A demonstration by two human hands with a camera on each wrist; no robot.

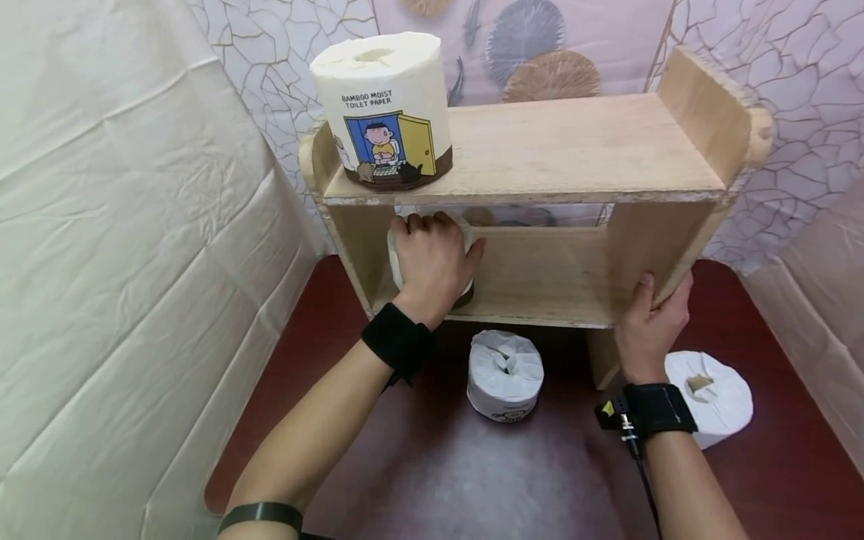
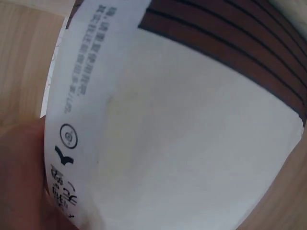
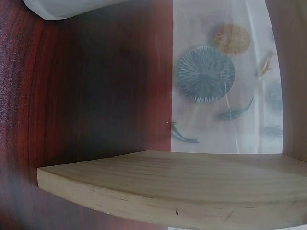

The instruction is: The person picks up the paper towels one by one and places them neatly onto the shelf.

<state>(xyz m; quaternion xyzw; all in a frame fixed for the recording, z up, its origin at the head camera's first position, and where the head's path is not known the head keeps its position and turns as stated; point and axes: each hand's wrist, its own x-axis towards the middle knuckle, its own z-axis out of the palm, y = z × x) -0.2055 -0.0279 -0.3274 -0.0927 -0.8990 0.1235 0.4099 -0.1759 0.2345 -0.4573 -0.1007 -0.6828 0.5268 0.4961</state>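
On the lower board of a wooden shelf [image 1: 553, 270], my left hand [image 1: 430, 259] grips a wrapped toilet roll [image 2: 182, 120] from above, its fingers over the roll's upper side. Most of that roll is hidden by the hand in the head view; printed text and a brown striped band show in the left wrist view. My right hand [image 1: 649, 330] holds the shelf's right side panel [image 1: 664, 244], thumb on the inner side and fingers on the outer. In the right wrist view the wooden panel [image 3: 168, 184] shows, but no hand.
A larger toilet roll [image 1: 388, 112] with a cartoon print stands on the top board's left end. One white roll [image 1: 506, 375] stands on the dark red table [image 1: 499, 480] below the shelf; another roll [image 1: 715, 397] is beside my right wrist. Cloth walls [image 1: 135, 225] enclose the sides.
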